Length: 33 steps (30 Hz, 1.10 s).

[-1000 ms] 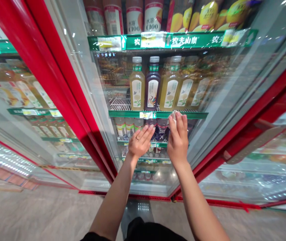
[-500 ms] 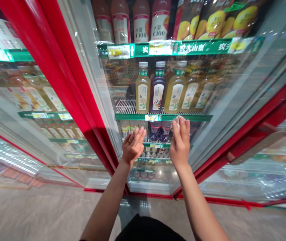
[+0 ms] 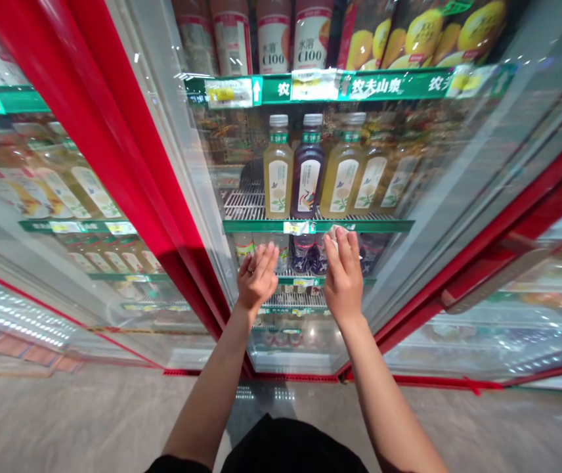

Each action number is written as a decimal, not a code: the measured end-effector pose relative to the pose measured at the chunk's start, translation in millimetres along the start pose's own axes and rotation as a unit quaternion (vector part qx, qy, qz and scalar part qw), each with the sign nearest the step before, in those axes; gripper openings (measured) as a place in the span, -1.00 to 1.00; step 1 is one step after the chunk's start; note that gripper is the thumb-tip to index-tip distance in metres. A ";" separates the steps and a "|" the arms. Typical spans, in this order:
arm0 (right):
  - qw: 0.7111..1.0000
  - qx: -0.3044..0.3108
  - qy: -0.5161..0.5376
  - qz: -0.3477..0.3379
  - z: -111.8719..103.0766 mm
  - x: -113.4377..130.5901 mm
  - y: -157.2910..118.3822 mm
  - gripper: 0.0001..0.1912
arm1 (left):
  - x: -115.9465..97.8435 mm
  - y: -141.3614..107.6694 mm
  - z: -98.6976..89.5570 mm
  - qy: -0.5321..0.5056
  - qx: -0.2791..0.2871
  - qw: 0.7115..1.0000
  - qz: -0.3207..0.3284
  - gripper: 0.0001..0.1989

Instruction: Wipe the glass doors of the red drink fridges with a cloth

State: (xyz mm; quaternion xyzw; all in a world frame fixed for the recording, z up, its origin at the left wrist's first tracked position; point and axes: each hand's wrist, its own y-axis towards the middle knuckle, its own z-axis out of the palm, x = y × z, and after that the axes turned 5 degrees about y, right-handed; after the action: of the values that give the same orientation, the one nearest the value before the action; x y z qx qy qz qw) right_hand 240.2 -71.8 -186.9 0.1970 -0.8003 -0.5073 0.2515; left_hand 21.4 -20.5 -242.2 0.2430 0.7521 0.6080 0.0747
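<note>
My right hand (image 3: 344,276) lies against the glass door (image 3: 310,358) of a drinks cooler, pressing a white cloth or tissue (image 3: 339,232) that shows past its fingertips. To its left my left hand (image 3: 259,276) is raised at the same glass, fingers extended and holding nothing, with a ring on one finger. Behind the glass, above the hands, yellow bottles (image 3: 278,171) and a dark purple bottle (image 3: 308,171) stand upright on a wire shelf with a green edge strip (image 3: 379,226).
Red door frames (image 3: 128,157) slope down on the left, and another red frame (image 3: 522,243) with a handle (image 3: 492,279) is on the right. More bottles and fruit-printed cartons (image 3: 421,36) fill the upper shelf. Grey floor (image 3: 113,420) lies below.
My right hand and the white cloth have moved a little left across the glass. My left hand has shifted slightly left and up. The view has shifted a little.
</note>
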 end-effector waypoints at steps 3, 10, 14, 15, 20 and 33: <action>0.999 -0.033 -0.003 0.017 2.7 2.9 8.2 -0.01 | 0.6 -2.1 1.0 0.000 0.002 1.000 -0.001 -0.21; 1.000 0.018 0.015 -0.001 14.7 17.7 14.4 -0.03 | 0.2 -0.7 -2.0 -0.005 0.026 1.000 -0.007 -0.18; 0.999 0.035 0.008 -0.019 8.5 9.4 -3.4 -0.03 | 3.3 13.8 -18.5 0.000 0.018 0.999 0.028 -0.18; 0.999 0.026 0.007 -0.017 7.2 7.8 -5.5 -0.03 | 5.0 17.1 -24.1 -0.005 0.027 0.999 0.038 -0.18; 1.000 -0.024 0.010 0.018 15.6 17.5 9.2 -0.03 | 17.2 23.3 -49.1 -0.013 0.066 0.996 0.052 -0.18; 1.000 -0.024 0.012 0.010 25.1 24.7 0.7 -0.02 | 41.1 17.2 -73.4 0.028 0.071 0.996 0.046 -0.20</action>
State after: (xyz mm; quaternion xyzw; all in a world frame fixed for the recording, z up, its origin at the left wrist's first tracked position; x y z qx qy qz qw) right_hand 205.4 -67.8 -190.3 0.1893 -0.7868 -0.5215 0.2704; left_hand -39.5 -63.7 -200.1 0.2647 0.7830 0.5628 0.0078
